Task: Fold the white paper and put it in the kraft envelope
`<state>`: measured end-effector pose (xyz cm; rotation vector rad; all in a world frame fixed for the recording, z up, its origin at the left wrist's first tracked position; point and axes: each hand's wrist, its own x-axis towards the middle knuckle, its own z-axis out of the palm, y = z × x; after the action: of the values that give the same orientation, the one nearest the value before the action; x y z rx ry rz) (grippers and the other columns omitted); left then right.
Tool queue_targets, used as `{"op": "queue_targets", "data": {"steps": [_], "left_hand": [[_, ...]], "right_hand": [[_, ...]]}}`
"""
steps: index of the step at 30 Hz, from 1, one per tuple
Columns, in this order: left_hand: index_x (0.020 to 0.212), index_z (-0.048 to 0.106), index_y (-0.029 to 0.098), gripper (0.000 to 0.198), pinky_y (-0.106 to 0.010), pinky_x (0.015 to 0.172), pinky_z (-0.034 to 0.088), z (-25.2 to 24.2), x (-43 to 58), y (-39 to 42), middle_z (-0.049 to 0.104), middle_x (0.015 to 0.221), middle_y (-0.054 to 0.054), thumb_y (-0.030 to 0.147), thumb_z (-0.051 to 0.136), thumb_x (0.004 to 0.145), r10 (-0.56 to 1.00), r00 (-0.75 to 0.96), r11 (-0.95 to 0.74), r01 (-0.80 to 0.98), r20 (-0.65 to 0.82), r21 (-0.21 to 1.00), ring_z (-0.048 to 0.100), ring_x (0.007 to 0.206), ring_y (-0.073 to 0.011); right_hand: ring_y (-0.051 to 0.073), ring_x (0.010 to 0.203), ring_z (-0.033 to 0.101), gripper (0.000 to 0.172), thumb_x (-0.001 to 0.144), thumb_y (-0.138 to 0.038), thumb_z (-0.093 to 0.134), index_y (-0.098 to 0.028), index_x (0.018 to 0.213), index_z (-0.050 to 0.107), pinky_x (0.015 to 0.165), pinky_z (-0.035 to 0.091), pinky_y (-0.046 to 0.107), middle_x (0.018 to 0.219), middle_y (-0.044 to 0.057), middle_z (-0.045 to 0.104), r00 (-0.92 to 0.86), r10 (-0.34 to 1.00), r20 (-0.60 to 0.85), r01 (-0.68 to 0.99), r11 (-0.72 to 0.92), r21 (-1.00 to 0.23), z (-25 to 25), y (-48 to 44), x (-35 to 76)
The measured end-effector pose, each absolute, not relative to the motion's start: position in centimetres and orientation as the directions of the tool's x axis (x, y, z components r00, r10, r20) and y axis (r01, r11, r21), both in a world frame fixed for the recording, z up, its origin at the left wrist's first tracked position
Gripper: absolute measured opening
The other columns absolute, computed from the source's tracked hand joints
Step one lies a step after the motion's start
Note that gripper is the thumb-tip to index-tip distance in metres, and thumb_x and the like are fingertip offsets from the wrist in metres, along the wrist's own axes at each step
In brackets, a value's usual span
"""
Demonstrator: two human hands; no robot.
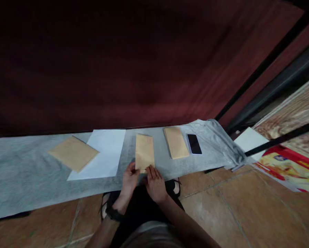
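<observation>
A brown paper envelope (144,151) lies upright in front of me on the grey cloth, its near end between my hands. My left hand (130,176) pinches its lower left corner, thumb and fingers closed on the paper. The fingers of my right hand (154,182) press together on the lower right edge, near what looks like a fold. To the right rests a stack of similar envelopes (177,143). On the left, another brown envelope (73,153) or small pile lies askew over white paper sheets (109,151).
A phone (194,144) with a dark screen lies right of the stack. The grey cloth (27,175) covers a long narrow surface with a dark red curtain (133,69) behind it. Black bars (268,65) and a colourful red-and-yellow box (291,168) stand at the right, above a tiled floor (216,206).
</observation>
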<state>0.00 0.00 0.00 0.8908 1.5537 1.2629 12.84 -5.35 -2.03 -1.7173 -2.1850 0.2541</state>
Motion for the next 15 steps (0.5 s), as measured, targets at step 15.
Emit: {"op": "queue_targets", "data": {"steps": [15], "left_hand": [[0.134,0.054,0.016,0.079,-0.032,0.062,0.056,-1.1,1.7,-1.6,0.071,0.079,-0.002,0.052,0.079,0.069,0.932,-0.212,0.278,-0.101,-0.294,0.955,0.069,0.069,-0.0201]], "right_hand": [[0.022,0.071,0.071,0.036,0.073,-0.052,0.075,-0.018,0.081,0.066,0.065,0.058,0.032,0.071,0.003,0.072,0.006,0.934,-0.358,-0.612,-0.280,-0.740,-0.6,-2.2,11.7]]}}
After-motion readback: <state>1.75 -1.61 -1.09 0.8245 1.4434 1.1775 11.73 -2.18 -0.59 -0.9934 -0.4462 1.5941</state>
